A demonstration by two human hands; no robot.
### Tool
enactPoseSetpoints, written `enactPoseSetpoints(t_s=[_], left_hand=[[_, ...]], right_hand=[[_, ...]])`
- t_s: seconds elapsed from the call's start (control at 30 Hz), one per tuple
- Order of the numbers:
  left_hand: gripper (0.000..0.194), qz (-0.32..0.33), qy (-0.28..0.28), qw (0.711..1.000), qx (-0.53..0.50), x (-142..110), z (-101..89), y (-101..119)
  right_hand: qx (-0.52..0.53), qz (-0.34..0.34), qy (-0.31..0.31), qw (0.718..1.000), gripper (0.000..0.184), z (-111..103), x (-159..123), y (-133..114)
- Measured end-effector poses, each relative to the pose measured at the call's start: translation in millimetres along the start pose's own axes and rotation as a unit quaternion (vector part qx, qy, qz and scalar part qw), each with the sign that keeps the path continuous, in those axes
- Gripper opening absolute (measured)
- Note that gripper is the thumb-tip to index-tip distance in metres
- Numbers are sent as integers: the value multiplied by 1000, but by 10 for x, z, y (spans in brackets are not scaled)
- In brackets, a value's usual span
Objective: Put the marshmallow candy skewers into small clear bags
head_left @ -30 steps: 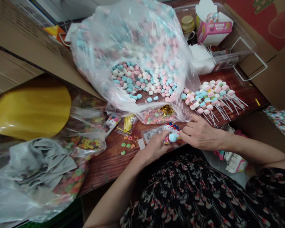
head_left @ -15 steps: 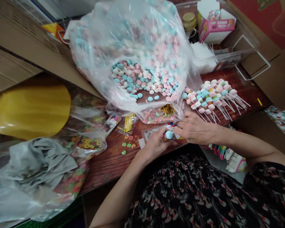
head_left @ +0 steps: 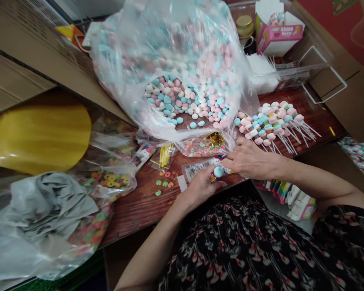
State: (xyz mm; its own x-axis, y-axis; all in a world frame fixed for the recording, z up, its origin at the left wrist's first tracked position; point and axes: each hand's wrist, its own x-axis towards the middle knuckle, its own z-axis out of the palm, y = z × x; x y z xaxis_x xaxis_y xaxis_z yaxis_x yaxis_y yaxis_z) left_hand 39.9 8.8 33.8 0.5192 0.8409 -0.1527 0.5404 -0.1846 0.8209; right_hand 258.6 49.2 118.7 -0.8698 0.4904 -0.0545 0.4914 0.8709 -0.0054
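Note:
My left hand is closed around a candy lollipop with a light blue piece on top, held just above the table's front edge. My right hand pinches at the small printed cellophane bags lying right behind that candy; what its fingertips grip is hidden. A big clear plastic bag of pink, blue and white candies lies open just beyond both hands. To the right sits a pile of finished candy lollipops on white sticks.
Gold twist ties and loose ring candies lie on the wooden table. Bags of coloured ring candy and crumpled plastic fill the left. A pink box, jar and cardboard boxes stand behind.
My right hand slid left and a little away from me, onto the printed bags. My left hand lifted the lollipop slightly with it. The view shifted a little.

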Motion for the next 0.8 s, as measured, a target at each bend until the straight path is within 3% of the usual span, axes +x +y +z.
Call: enactPoseSetpoints(t_s=[0.3, 0.5, 0.6, 0.8], left_hand=[[25, -16, -25, 995, -97, 63, 36, 49], [43, -32, -19, 991, -126, 32, -52, 49], [33, -46, -60, 982, -171, 1, -102, 40], [27, -97, -124, 956, -248, -38, -119, 56]], right_hand=[[51, -58, -56, 995, 13, -123, 177, -29], [46, -67, 40, 996, 10, -82, 127, 60], [47, -61, 90, 993, 13, -73, 69, 117], [68, -95, 101, 988, 17, -91, -3, 130]])
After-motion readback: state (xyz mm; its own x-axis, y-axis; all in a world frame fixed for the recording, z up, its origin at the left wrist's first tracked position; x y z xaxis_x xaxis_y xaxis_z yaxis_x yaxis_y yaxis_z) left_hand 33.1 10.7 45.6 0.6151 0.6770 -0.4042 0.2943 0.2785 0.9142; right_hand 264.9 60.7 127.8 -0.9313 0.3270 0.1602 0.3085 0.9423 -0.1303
